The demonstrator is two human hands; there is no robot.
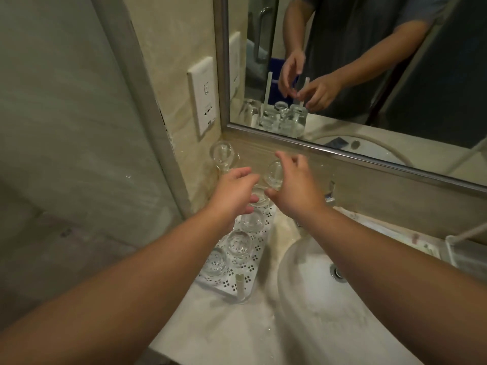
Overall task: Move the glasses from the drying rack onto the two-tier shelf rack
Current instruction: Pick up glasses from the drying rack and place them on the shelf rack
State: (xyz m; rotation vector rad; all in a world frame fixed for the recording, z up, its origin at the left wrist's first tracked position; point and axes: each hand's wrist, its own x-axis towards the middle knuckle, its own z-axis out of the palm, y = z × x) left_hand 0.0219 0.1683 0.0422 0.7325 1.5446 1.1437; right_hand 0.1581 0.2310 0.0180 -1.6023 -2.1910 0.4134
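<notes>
Left hand (234, 192) and right hand (295, 185) both reach forward, fingers spread loose, neither clearly gripping. Between and just under them: clear upturned drinking glasses (239, 245) on a white perforated plastic drying rack (259, 252). Two more glasses sit raised beyond the fingertips. Pale marble surface (224, 330) below; white oval sink (316, 299) right.

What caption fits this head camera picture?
Two bare hands, left hand and right hand, reach over clear glasses on a white perforated rack beside a sink.
</notes>
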